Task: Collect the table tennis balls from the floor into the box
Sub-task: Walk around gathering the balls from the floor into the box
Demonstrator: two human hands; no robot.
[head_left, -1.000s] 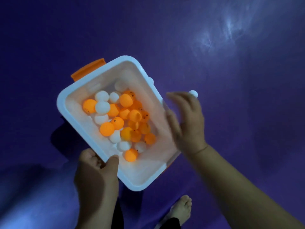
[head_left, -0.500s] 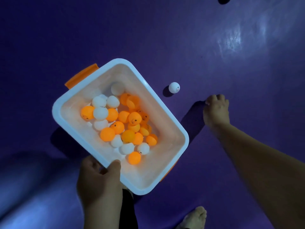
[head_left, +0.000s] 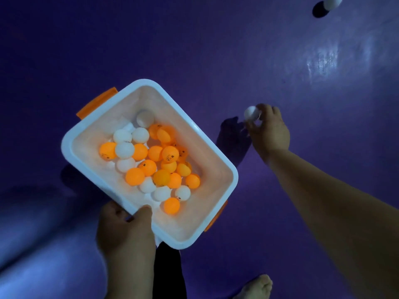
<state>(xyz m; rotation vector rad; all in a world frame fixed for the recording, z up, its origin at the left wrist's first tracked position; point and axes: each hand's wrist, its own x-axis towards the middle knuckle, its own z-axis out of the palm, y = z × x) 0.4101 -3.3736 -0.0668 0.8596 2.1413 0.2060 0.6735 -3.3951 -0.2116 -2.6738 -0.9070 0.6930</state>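
Note:
A white plastic box (head_left: 218, 156) with orange handles is held above the purple floor. It holds several orange and white table tennis balls (head_left: 155, 162). My left hand (head_left: 125, 231) grips the box's near rim, thumb over the edge. To the right of the box, my right hand (head_left: 268, 130) reaches down to the floor and pinches a white ball (head_left: 250, 112) in its fingertips. Another white ball (head_left: 332, 1) lies on the floor at the top right edge, partly cut off.
The purple floor (head_left: 194, 44) fills the view, with a bright glare patch (head_left: 323, 59) at the right. My bare foot (head_left: 255, 288) shows at the bottom edge, and dark trousers (head_left: 170, 275) under the box.
My right hand left the box's right side, reached out to the floor and took hold of the white ball that lay there. The box stayed in my left hand.

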